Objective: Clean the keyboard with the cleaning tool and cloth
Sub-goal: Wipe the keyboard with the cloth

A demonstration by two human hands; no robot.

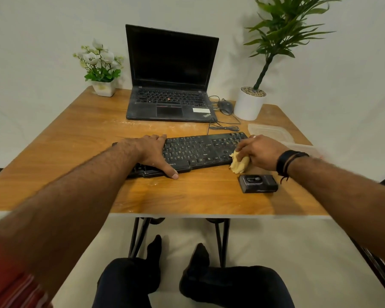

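A black keyboard (pixel 196 152) lies across the middle of the wooden table (pixel 76 174). My left hand (pixel 156 152) rests flat on its left end, fingers straight, thumb at the front edge. At the keyboard's right end my right hand (pixel 260 152) grips a bunched yellow cloth (pixel 239 163), which touches the front right corner. A small black box-shaped cleaning tool (pixel 258 183) lies on the table just in front of my right hand, untouched.
An open black laptop (pixel 171 85) stands behind the keyboard, with a wired mouse (pixel 225 107) and its cable to the right. A white flower pot (pixel 103 85) sits back left, a tall potted plant (pixel 250 103) back right. A clear plastic lid (pixel 270 132) lies right.
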